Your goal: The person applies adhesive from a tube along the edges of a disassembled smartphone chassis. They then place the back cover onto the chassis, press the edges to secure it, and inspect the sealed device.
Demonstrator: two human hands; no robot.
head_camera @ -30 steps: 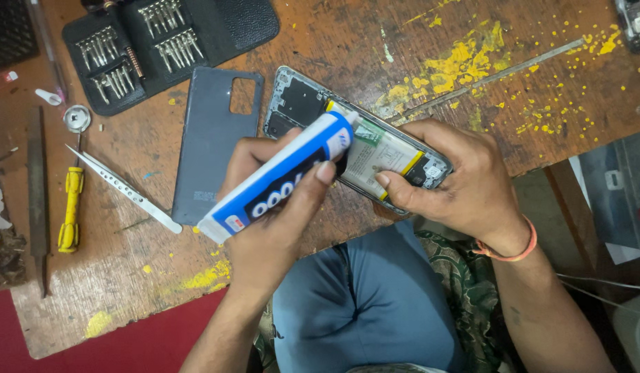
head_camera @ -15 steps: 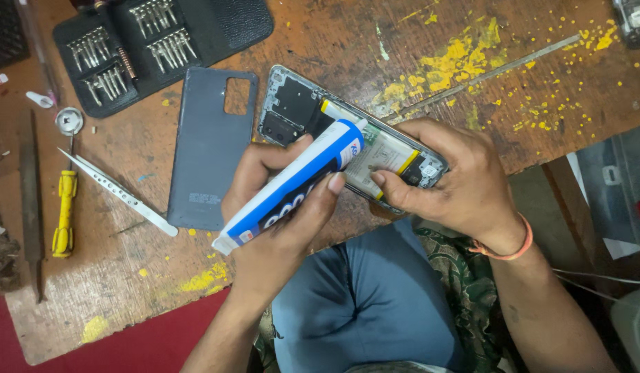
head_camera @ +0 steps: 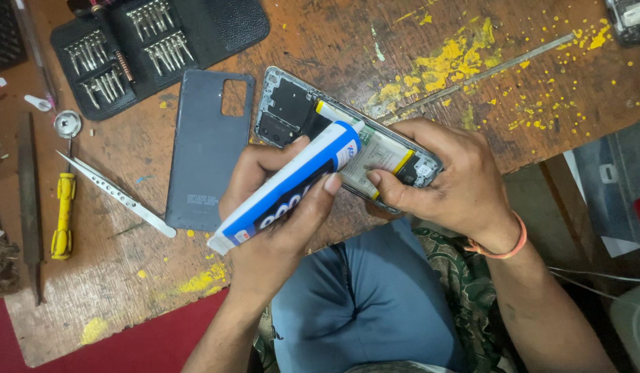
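Head view, left hand (head_camera: 278, 207) gripping blue-and-white tube (head_camera: 289, 186), nozzle on opened phone (head_camera: 347, 138), right hand (head_camera: 451, 179) clasping phone's end, back cover (head_camera: 206, 152) beside, tweezers (head_camera: 116, 195) on desk (head_camera: 334, 41).

Bare table (head_camera: 320, 41) lies open far of the opened phone (head_camera: 292, 110). Left, the back cover (head_camera: 206, 152), tweezers (head_camera: 116, 195), yellow screwdriver (head_camera: 63, 217) and bit case (head_camera: 154, 48) crowd the way.

Left hand (head_camera: 278, 207) presses a blue-white glue tube (head_camera: 292, 183) onto an opened phone (head_camera: 320, 131) gripped by right hand (head_camera: 451, 179)
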